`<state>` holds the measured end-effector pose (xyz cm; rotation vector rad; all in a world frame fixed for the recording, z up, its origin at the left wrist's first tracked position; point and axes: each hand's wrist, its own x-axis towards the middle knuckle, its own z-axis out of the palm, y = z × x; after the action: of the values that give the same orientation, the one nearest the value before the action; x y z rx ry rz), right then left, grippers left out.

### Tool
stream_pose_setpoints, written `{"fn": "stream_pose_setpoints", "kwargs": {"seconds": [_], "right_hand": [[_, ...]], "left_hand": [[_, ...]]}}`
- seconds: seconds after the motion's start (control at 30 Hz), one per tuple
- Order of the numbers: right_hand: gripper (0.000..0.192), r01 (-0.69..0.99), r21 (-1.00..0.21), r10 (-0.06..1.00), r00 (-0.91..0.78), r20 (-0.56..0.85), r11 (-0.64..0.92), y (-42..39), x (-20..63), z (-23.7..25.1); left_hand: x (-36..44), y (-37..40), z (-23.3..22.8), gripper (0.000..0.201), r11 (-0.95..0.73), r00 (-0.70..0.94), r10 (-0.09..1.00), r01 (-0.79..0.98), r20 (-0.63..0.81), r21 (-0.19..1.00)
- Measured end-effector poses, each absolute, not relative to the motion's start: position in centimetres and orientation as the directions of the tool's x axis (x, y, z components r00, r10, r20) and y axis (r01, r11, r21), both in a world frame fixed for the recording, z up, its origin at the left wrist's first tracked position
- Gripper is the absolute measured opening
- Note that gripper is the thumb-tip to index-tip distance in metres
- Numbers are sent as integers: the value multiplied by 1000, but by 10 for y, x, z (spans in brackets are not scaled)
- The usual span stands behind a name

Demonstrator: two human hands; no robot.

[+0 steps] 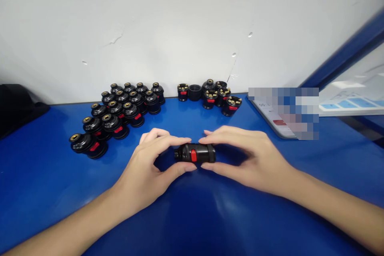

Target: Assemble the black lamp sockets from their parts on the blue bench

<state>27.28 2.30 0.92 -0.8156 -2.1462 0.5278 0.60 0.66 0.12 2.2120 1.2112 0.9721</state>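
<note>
Head view shows a pale wall (pixel 180 20) behind a blue tabletop (pixel 192 224). Bare hands come in from below, the left hand (pixel 148 164) from 8 o'clock and the right hand (pixel 255 152) from 4 o'clock. Each bridges one black fitting between thumb and fingers, narrowed to its thickness. Assembled fittings (pixel 115 109) stand at 10 o'clock of it, a phone (pixel 267 108), partly blurred out, lies at 2 o'clock, and loose parts (pixel 211 102), some showing brass terminals, sit towards 1 o'clock.

The held fitting (pixel 204 154) lies sideways at the centre, its neck to 9 o'clock; whether it rests on the table I cannot tell. It looks light, hard and stiff, so a fingertip pinch should do, though the glossy shell may slip. The rougher collar (pixel 211 153) at its 3 o'clock end probably grips best. Smallest, the red tab (pixel 193 155) seems the piece to keep pressure off.
</note>
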Motion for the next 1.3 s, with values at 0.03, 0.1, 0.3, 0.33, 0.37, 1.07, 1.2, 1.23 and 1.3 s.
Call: {"fn": "stream_pose_setpoints", "kwargs": {"seconds": [0.03, 0.1, 0.3, 0.33, 0.37, 1.07, 1.2, 1.23, 1.3], "right_hand": [[30, 384, -594, 699, -503, 509, 707, 23, 273, 9], [31, 386, -598, 704, -500, 504, 703, 22, 274, 9], [29, 375, -676, 757, -479, 445, 634, 20, 271, 12], [29, 370, -696, 769, -475, 428, 616, 19, 271, 13], [29, 362, -714, 779, -471, 415, 599, 19, 270, 13], [55, 573, -402, 701, -588, 404, 714, 17, 280, 0], [47, 586, -378, 697, -593, 403, 717, 19, 280, 1], [46, 584, -372, 692, -602, 399, 722, 19, 280, 1], [45, 576, -361, 679, -617, 396, 734, 19, 280, 1]], "left_hand": [[6, 7, 2, 37, -540, 374, 841, 541, 391, 644], [6, 6, 3, 37, -571, 382, 821, 547, 424, 612], [7, 0, 11, 34, -671, 444, 738, 560, 508, 486], [7, -1, 12, 34, -683, 450, 725, 563, 522, 465], [8, -1, 12, 34, -694, 454, 713, 565, 534, 446], [-1, 16, 11, 38, -615, 335, 712, 722, 617, 317], [-14, 28, 16, 40, -556, 368, 702, 819, 610, 145], [-17, 30, 19, 39, -554, 395, 682, 828, 615, 82], [-23, 32, 23, 39, -526, 422, 662, 850, 619, -18]]}}
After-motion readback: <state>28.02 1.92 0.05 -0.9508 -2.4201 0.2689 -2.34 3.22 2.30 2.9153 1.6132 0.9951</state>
